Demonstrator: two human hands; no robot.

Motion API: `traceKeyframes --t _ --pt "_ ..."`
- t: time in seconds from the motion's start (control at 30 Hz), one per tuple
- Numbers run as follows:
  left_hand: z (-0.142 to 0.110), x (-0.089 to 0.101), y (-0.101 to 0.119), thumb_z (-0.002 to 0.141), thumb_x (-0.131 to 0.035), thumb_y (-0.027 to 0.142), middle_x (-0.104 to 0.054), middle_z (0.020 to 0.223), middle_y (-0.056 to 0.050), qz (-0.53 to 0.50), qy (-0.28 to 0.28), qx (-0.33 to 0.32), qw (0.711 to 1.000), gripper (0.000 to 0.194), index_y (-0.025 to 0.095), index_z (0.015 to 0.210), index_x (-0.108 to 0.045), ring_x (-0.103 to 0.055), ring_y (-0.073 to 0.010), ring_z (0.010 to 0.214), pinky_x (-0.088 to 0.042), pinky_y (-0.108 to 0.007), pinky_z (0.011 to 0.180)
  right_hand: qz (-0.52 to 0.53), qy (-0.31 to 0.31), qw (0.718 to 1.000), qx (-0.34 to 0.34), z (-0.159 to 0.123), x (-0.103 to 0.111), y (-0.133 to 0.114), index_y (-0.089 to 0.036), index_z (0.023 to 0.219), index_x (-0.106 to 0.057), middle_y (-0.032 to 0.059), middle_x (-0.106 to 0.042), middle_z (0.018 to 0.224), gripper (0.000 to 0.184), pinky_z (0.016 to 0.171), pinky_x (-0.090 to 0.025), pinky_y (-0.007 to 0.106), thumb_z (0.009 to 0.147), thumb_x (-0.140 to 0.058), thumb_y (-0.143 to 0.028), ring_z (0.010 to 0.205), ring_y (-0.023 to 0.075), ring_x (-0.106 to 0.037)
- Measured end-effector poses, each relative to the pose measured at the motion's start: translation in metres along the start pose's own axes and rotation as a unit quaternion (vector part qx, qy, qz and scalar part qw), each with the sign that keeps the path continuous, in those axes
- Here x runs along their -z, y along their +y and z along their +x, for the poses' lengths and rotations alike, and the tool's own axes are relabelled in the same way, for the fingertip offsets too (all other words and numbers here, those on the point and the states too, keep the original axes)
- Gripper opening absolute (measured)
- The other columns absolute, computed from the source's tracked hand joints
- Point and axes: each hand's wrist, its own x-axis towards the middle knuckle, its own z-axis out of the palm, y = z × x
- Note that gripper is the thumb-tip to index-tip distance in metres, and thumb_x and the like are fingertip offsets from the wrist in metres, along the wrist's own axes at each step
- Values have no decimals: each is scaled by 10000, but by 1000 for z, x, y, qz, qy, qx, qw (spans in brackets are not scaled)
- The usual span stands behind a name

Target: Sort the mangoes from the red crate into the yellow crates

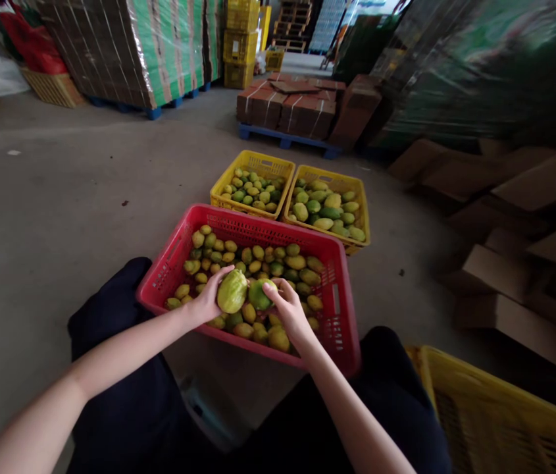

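My left hand (209, 300) is closed around a large, pale yellow-green, ridged fruit (232, 291) that looks like a lemon or citron. Close beside it, my right hand (287, 308) grips a smaller, darker green fruit (259, 295) between thumb and fingers. Both fruits are held over a red plastic crate (349, 309), which stands on the floor between my knees. Inside the crate lie many loose yellow and green fruits (279, 338) of mixed sizes.
Two yellow crates of similar fruit, a left one (252, 158) and a right one (364, 210), adjoin the red crate's far side. Another yellow crate (495, 388) is at my right, near open cardboard boxes (505, 276). Farther back are flattened cartons (307, 112) on a blue pallet (285, 138).
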Motion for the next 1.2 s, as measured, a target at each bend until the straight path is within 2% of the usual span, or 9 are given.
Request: traceKeyframes --t 0.17,0.27,0.33,0.5,0.67,0.83,0.97,1.13,1.2 --pt "0 7 -8 875 -428 455 -705 854 -118 -84 -63 15 994 415 111 900 -658 -683 -234 828 -544 -375 760 -209 103 962 144 1 2 1 -224 867 -499 9 -625 797 450 600 -494 301 642 -739 -531 665 174 -599" --pt "-2 7 -11 854 -455 451 -702 965 -88 -74 -112 10 991 432 162 1121 -634 -667 -230 905 -518 -400 818 -321 155 916 184 4 0 8 -222 880 -496 32 -605 801 459 642 -493 349 652 -718 -553 693 207 -586" --pt "-1 7 -13 829 -489 444 -699 992 -70 -57 -129 12 990 470 190 1210 -595 -656 -228 925 -504 -408 835 -349 154 905 189 6 -5 16 -215 922 -520 64 -603 851 412 692 -503 388 738 -626 -568 755 235 -594" --pt "6 12 -21 777 -537 347 -702 914 -80 -79 -111 68 988 353 141 1042 -647 -653 -246 898 -483 -391 820 -317 80 934 143 0 -17 36 -230 1205 -527 148 -533 1190 438 880 -494 451 899 -400 -517 1027 277 -601" --pt "14 18 -26 800 -562 361 -694 825 -61 -74 -104 65 990 286 137 950 -656 -661 -202 777 -486 -306 745 -276 16 958 75 -8 -24 41 -256 1261 -504 136 -415 1350 538 1050 -392 483 824 -536 -567 1226 290 -509" --pt "20 19 -26 830 -532 410 -705 875 -63 -3 -110 25 994 353 141 1020 -661 -671 -200 802 -509 -306 757 -274 38 953 120 -13 -32 45 -254 1267 -477 161 -270 1478 613 996 -453 457 750 -652 -532 1356 350 -375" --pt "18 21 -28 813 -584 363 -705 817 -42 83 -93 -2 992 231 177 908 -684 -673 -205 845 -518 -300 774 -297 30 947 116 -22 -38 51 -272 1302 -448 185 -167 1549 594 911 -512 471 779 -645 -473 1188 353 -569" --pt "25 17 -20 739 -681 492 -695 859 -85 142 -113 -18 983 370 149 877 -654 -662 -252 916 -521 -344 816 -273 28 941 198 -26 -36 50 -248 1383 -327 172 -396 1460 628 992 -468 465 831 -598 -373 1269 299 -504" --pt "29 14 -10 702 -699 557 -682 957 -99 152 -111 -76 979 475 154 942 -625 -639 -260 990 -508 -360 864 -253 46 940 223 -22 -32 46 -236 1364 -334 149 -534 1325 595 965 -490 449 841 -592 -357 1183 271 -570"
